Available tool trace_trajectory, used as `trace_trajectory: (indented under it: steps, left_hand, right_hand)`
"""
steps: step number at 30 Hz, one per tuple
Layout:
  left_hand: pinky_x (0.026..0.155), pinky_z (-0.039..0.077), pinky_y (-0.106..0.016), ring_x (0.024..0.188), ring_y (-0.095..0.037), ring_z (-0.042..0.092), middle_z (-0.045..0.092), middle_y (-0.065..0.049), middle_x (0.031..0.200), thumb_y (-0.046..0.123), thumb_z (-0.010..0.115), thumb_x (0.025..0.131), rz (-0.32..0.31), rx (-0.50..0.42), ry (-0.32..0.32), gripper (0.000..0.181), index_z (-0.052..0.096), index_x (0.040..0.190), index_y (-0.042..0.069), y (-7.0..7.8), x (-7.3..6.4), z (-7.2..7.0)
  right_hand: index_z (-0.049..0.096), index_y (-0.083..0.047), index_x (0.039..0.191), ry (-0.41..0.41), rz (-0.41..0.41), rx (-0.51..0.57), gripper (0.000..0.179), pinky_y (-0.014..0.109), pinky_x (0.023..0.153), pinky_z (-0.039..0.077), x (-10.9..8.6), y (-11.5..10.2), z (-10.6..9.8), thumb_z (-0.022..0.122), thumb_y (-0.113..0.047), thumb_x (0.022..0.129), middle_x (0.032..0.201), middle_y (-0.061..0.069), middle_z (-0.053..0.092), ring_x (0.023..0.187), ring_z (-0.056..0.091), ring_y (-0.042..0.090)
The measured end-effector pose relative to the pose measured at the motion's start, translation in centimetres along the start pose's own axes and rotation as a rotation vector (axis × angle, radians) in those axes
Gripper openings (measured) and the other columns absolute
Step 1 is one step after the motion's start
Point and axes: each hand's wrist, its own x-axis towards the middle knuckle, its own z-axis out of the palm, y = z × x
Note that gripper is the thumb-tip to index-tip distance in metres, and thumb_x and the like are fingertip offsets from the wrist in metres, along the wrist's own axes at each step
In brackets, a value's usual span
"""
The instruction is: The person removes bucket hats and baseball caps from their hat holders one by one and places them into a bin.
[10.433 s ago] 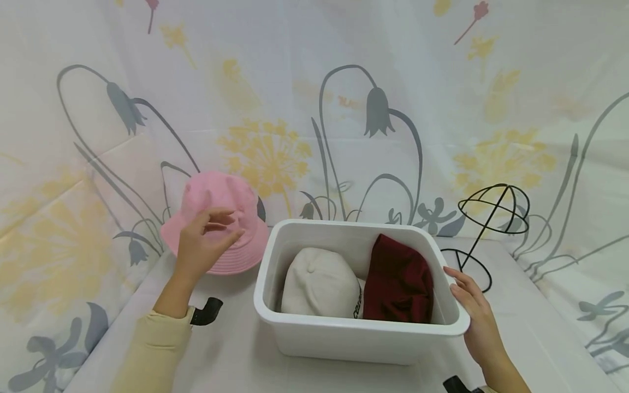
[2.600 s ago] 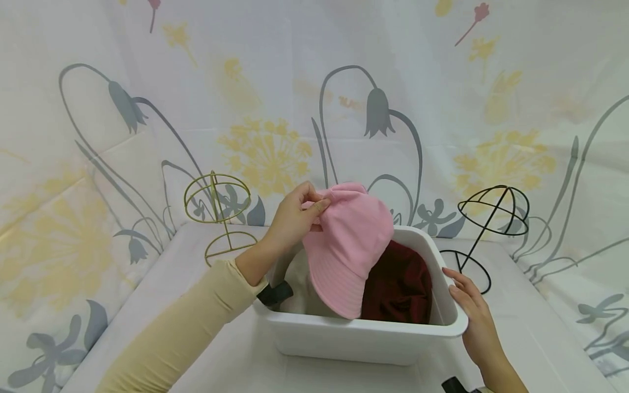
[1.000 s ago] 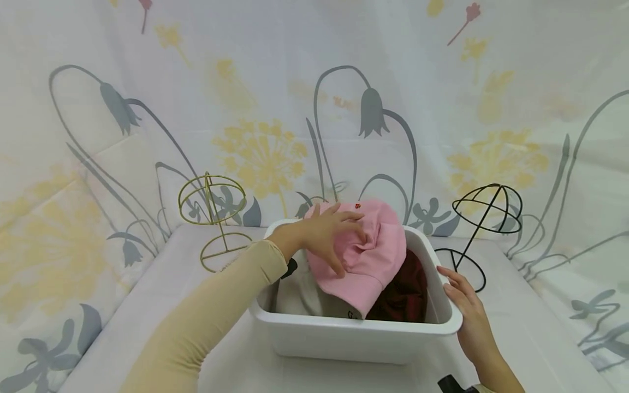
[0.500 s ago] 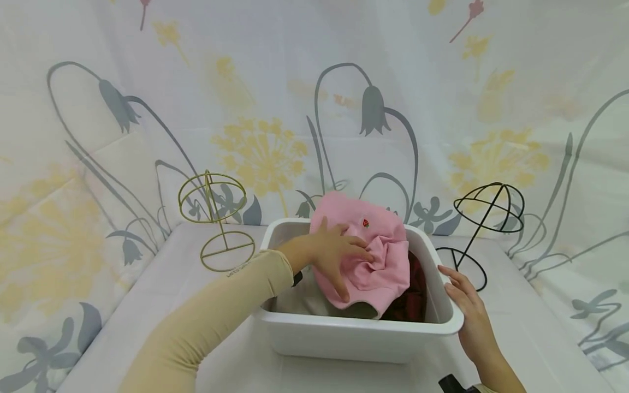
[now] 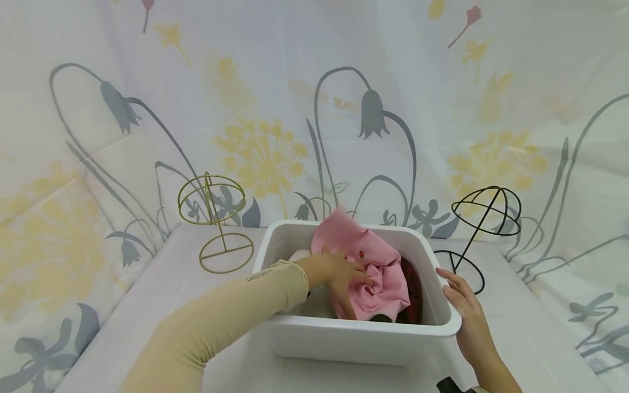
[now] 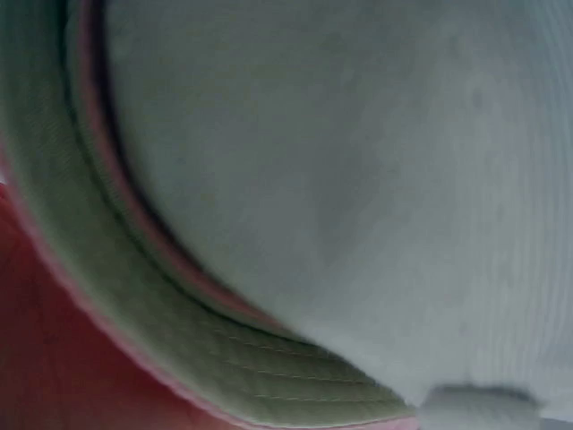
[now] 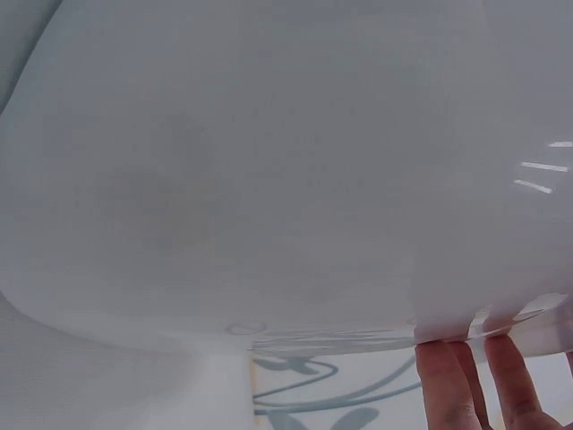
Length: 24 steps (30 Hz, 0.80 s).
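Observation:
Inside the white plastic bin (image 5: 339, 349), my left hand (image 5: 339, 275) presses with spread fingers on the crumpled pink bucket hat (image 5: 388, 273). A small strawberry mark shows on that hat. Beneath it lie an off-white cap (image 5: 314, 300), mostly hidden, and a dark-red cloth hat (image 5: 414, 284), of which a strip shows at the right. Close up in the left wrist view are the cap's pale fabric (image 6: 358, 179) and the bucket hat's greenish brim lining (image 6: 179, 322). My right hand (image 5: 469, 311) rests its fairly straight fingers (image 7: 445, 385) against the bin's right edge.
A gold wire hat stand (image 5: 221, 240) stands bare to the bin's left. At the right, behind my right hand, is a black wire hat stand (image 5: 484, 218). A flower-printed curtain (image 5: 275, 82) hangs behind the white tabletop (image 5: 236, 349).
The pink bucket hat has left the gold stand and been carried into the bin. Since a second ago, my left hand has pushed it lower and crumpled it. My right hand stays at the bin's edge.

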Motion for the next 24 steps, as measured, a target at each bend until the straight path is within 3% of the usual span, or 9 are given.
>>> trace_trajectory:
  steps: [4,6,13,18,21,24]
  left_hand:
    - [0.100,0.027,-0.034,0.127,-0.013,0.032,0.037,0.013,0.139,0.067,0.066,0.067,0.036,0.069,-0.044,0.083,0.038,0.140,0.040,0.1,1.0,0.8]
    - [0.101,0.025,-0.029,0.127,-0.008,0.031,0.037,0.011,0.140,0.065,0.067,0.068,0.043,0.100,-0.059,0.084,0.037,0.141,0.038,0.0,1.5,1.2]
    - [0.094,0.035,-0.033,0.124,-0.016,0.035,0.037,0.018,0.141,0.064,0.067,0.069,0.016,0.104,-0.053,0.080,0.037,0.140,0.042,-0.4,2.6,2.0]
    - [0.099,0.032,-0.033,0.130,-0.014,0.029,0.033,0.016,0.144,0.063,0.067,0.070,0.042,0.038,-0.086,0.083,0.033,0.143,0.040,-0.8,2.9,2.1]
    - [0.105,0.023,-0.026,0.133,-0.009,0.024,0.029,0.009,0.148,0.057,0.067,0.074,0.119,-0.026,-0.120,0.084,0.031,0.146,0.032,-1.3,3.0,2.0]
    - [0.104,0.021,-0.018,0.130,-0.007,0.028,0.035,0.003,0.145,0.044,0.070,0.079,0.188,-0.151,-0.137,0.077,0.036,0.144,0.021,-2.0,2.8,1.7]
  right_hand:
    - [0.040,-0.012,0.137,0.000,-0.008,-0.015,0.038,0.026,0.075,0.048,-0.1,0.1,0.1,0.038,-0.023,0.101,0.121,-0.004,0.047,0.101,0.053,0.009]
    - [0.040,-0.011,0.137,0.000,-0.018,-0.021,0.038,0.026,0.075,0.048,-0.1,0.0,0.1,0.038,-0.023,0.101,0.122,-0.004,0.047,0.102,0.053,0.009]
    - [0.040,-0.010,0.137,-0.022,-0.044,0.016,0.037,0.025,0.075,0.048,0.1,-0.2,-0.2,0.037,-0.020,0.101,0.121,-0.002,0.047,0.101,0.054,0.009]
    - [0.040,-0.010,0.137,-0.023,-0.052,0.020,0.038,0.025,0.075,0.048,0.2,-0.3,-0.4,0.037,-0.020,0.101,0.122,-0.002,0.047,0.102,0.054,0.009]
    - [0.040,-0.010,0.137,-0.022,-0.038,0.019,0.038,0.025,0.075,0.048,0.2,-0.3,-0.3,0.038,-0.020,0.101,0.121,-0.002,0.047,0.101,0.054,0.009]
    - [0.040,-0.010,0.137,-0.019,-0.028,0.009,0.038,0.026,0.075,0.048,0.0,-0.1,-0.1,0.038,-0.021,0.101,0.121,-0.003,0.047,0.101,0.054,0.009]
